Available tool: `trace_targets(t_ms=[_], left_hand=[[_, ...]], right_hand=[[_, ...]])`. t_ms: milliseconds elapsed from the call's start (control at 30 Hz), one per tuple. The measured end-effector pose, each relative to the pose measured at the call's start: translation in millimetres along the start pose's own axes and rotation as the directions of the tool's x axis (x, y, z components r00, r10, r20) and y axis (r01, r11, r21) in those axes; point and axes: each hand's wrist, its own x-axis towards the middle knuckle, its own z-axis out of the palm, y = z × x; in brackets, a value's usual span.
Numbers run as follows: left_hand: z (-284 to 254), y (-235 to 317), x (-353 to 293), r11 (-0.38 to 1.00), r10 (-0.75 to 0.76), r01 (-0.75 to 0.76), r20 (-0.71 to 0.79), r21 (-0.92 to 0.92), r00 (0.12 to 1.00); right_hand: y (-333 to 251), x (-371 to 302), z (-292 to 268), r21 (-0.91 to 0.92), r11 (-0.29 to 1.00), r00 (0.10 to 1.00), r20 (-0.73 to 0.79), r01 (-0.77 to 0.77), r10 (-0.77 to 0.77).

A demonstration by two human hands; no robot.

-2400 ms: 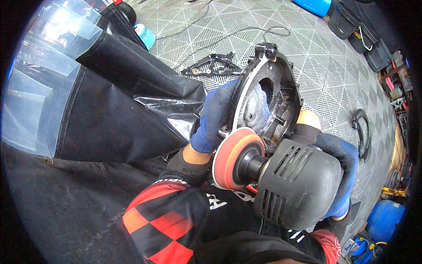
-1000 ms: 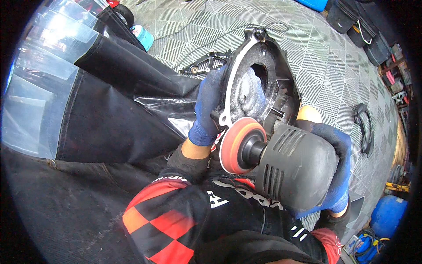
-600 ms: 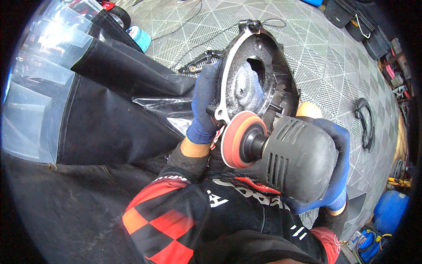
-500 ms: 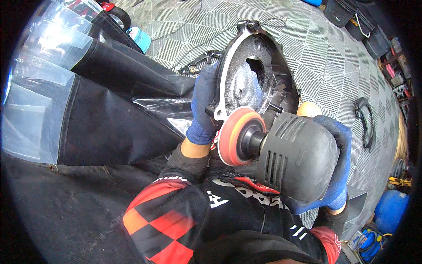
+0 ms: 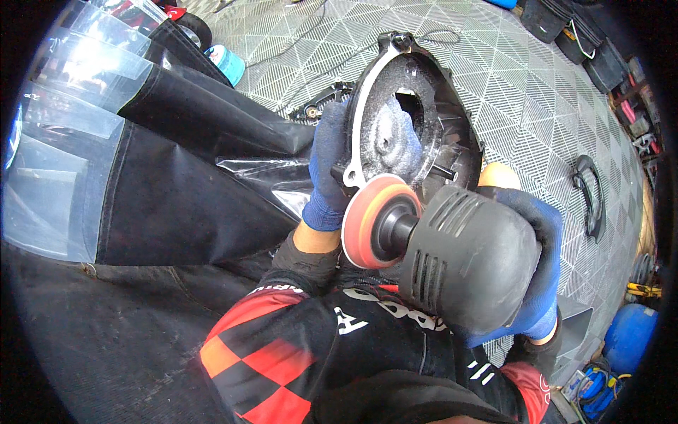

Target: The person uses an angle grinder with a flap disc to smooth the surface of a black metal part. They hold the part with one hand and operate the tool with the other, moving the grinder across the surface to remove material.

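My left hand (image 5: 326, 166), in a blue knit glove, grips the left side of a black, roughly oval housing (image 5: 372, 134) with a pale bare rim and a ragged-looking opening inside. It is held up and tilted, some of its fingers hidden behind it. My right hand (image 5: 545, 247), also gloved, is wrapped round the far side of a black power polisher (image 5: 477, 261). Its round red-and-orange pad (image 5: 362, 220) sits at the lower end of the housing, close by the rim's lug. Whether the pad touches the rim, I cannot tell.
Black sheeting with clear plastic edges (image 5: 176, 191) spreads on the left. A blue-and-white tub (image 5: 226, 65) and a black part (image 5: 318, 104) lie beyond. On the tiled floor at right rests a black handle-like piece (image 5: 587, 196). Bins (image 5: 547, 20) and a blue drum (image 5: 631, 338) line the right side.
The polisher and its pad have shifted slightly left, toward my left wrist. My left hand keeps its grip on the housing, which has hardly moved.
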Motion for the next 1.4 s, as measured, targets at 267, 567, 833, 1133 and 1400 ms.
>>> trace_targets(t_ms=[267, 567, 833, 1133, 1400], left_hand=[[9.9, 4.0, 1.3, 0.939, -0.136, 0.128, -0.003, -0.318, 0.991], [-3.3, 7.8, 3.0, 0.996, 0.004, 0.004, 0.087, -0.094, 0.996], [19.8, 20.3, -0.1, 0.968, -0.107, 0.113, 0.038, -0.223, 0.993], [10.2, 10.9, 3.6, 0.966, -0.082, 0.087, 0.029, -0.245, 0.996], [2.1, 3.9, 7.0, 0.955, 0.137, -0.154, 0.084, 0.252, 0.987]], right_hand=[[1.2, -2.3, -1.9, -0.064, 0.998, 1.000, -0.009, -0.029, 0.028], [1.6, -3.0, 2.8, 0.001, 0.999, 0.999, -0.007, -0.042, 0.042], [-3.3, 9.9, 1.0, -0.018, 0.999, 0.999, 0.017, 0.036, -0.035], [2.8, -11.0, -1.8, -0.010, 0.999, 0.998, 0.023, -0.051, 0.052], [4.7, -3.1, -6.0, -0.057, 0.998, 0.999, 0.028, -0.036, 0.038]])
